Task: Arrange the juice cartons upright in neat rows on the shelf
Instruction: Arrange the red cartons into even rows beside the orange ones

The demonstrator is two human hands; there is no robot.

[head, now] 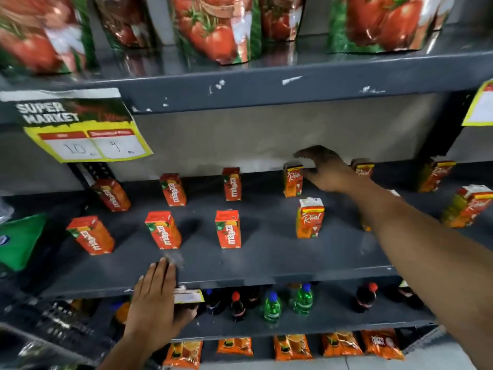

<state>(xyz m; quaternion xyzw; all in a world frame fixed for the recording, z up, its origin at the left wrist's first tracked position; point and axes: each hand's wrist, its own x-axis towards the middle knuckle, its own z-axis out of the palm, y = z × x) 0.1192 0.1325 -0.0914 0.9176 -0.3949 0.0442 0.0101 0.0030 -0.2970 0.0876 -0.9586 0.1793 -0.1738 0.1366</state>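
Note:
Small orange Maaza juice cartons stand in two rows on the left of the dark grey shelf (266, 257), for example one at the back (232, 184) and one in front (228, 229). Orange-and-yellow Real cartons stand to the right, one in the front row (309, 217). My right hand (324, 169) reaches to the back row and grips the top of an upright Real carton (292, 184), thumb behind it. My left hand (157, 297) holds the shelf's front edge, fingers on top and thumb underneath. My right forearm hides most of another carton (366, 227).
Tomato pouches (213, 28) fill the shelf above. A price sign (88, 129) hangs from its edge at the left. A green packet (18, 239) lies at the shelf's left end. Small soda bottles (272, 307) stand on the shelf below, with orange sachets (292, 347) lower down.

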